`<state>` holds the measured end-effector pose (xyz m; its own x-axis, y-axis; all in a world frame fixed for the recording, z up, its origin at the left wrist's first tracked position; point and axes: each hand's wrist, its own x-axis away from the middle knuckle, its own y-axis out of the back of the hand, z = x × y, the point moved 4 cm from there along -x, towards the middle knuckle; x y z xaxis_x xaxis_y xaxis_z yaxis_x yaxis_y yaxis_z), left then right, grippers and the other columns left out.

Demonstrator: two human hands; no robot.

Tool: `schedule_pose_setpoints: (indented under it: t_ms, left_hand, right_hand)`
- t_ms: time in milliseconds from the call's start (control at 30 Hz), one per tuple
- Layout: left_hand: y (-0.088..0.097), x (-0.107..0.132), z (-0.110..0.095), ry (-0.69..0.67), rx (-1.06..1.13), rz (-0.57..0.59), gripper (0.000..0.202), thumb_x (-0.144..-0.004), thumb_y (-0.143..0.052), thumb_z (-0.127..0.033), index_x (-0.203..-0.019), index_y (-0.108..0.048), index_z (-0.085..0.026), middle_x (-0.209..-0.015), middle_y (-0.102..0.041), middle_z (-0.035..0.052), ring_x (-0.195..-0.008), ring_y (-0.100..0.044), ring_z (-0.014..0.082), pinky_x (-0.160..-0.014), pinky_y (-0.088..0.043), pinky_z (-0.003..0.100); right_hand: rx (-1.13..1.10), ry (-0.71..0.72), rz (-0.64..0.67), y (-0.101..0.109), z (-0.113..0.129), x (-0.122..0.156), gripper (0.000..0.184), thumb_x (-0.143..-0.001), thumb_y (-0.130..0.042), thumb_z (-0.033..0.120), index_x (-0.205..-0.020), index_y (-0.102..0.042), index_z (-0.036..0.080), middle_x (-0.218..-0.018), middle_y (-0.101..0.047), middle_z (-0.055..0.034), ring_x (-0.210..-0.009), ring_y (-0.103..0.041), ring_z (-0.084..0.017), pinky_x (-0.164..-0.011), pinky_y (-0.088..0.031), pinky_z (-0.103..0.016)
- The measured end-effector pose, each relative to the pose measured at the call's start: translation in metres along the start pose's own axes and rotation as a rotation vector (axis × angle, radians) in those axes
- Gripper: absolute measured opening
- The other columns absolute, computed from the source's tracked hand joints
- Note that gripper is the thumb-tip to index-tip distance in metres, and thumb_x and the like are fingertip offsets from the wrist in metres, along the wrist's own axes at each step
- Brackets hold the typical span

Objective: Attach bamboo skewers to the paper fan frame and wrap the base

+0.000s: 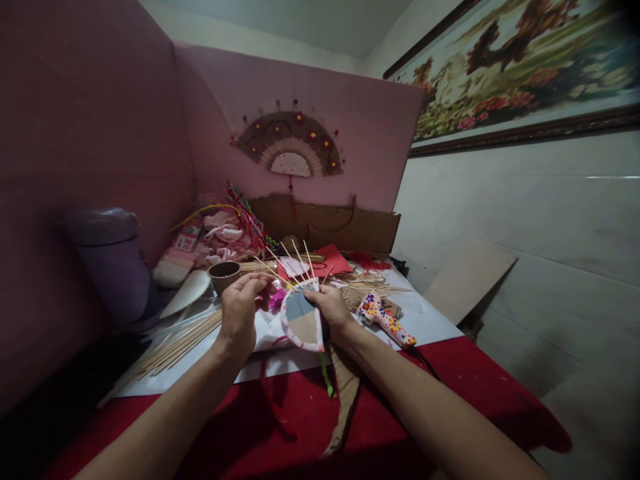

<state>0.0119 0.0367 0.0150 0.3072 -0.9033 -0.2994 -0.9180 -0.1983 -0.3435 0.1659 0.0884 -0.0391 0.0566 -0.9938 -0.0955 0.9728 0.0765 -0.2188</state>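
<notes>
My left hand (pixel 240 313) is closed in a pinch on thin bamboo sticks (pixel 285 263) that fan out from a small half-round card fan piece (pixel 301 321) with a pale patterned rim. My right hand (pixel 333 308) grips the right edge of that same piece, fingers curled round it. Both hands hold it just above the white sheet (pixel 430 313) on the red table cover (pixel 450 380).
A patterned glue gun (pixel 384 319) lies right of my right hand. A bundle of bamboo skewers (pixel 183 340) lies left, near a brown cup (pixel 224 275) and a purple container (pixel 110 263). A finished fan (pixel 290 143) hangs on the pink board; cardboard box (pixel 325 223) behind.
</notes>
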Motion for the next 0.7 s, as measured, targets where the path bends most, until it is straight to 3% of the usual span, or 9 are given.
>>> schedule_pose_setpoints:
  t_ms: [200, 367, 567, 700]
  left_hand:
    - [0.001, -0.003, 0.002, 0.035, 0.037, -0.009, 0.016, -0.063, -0.061, -0.024, -0.071, -0.064, -0.011, -0.054, -0.057, 0.0005, -0.047, -0.046, 0.009, -0.043, -0.031, 0.021]
    - [0.0, -0.002, 0.003, 0.069, 0.029, 0.004, 0.019, -0.061, -0.066, -0.025, -0.074, -0.063, -0.01, -0.053, -0.056, -0.001, -0.045, -0.044, 0.0079, -0.043, -0.031, 0.02]
    - [-0.002, 0.0, 0.006, 0.085, -0.006, 0.046, 0.017, -0.064, -0.064, -0.025, -0.073, -0.063, -0.01, -0.051, -0.053, -0.002, -0.043, -0.042, 0.0072, -0.043, -0.03, 0.021]
    - [-0.002, 0.0, 0.009, 0.089, -0.021, 0.078, 0.017, -0.065, -0.064, -0.026, -0.071, -0.063, -0.01, -0.048, -0.052, -0.0023, -0.041, -0.04, 0.0068, -0.042, -0.028, 0.021]
  right_hand:
    - [0.036, -0.078, 0.066, -0.001, -0.004, -0.001, 0.018, -0.059, -0.063, 0.03, -0.066, -0.062, 0.013, -0.058, -0.063, -0.0039, -0.051, -0.056, -0.014, -0.05, -0.044, -0.025]
    - [0.2, -0.048, 0.027, 0.005, -0.006, -0.007, 0.017, -0.064, -0.06, 0.031, -0.06, -0.059, 0.015, -0.044, -0.052, 0.0023, -0.036, -0.042, -0.009, -0.039, -0.034, -0.022]
    - [0.442, 0.082, -0.134, 0.015, -0.004, -0.012, 0.015, -0.065, -0.063, 0.028, -0.071, -0.059, 0.015, -0.067, -0.063, -0.0034, -0.063, -0.056, -0.016, -0.055, -0.039, -0.025]
    - [0.88, 0.247, -0.302, 0.014, 0.015, 0.004, 0.022, -0.072, -0.062, 0.034, -0.084, -0.061, 0.016, -0.081, -0.063, -0.0085, -0.073, -0.056, -0.021, -0.062, -0.038, -0.03]
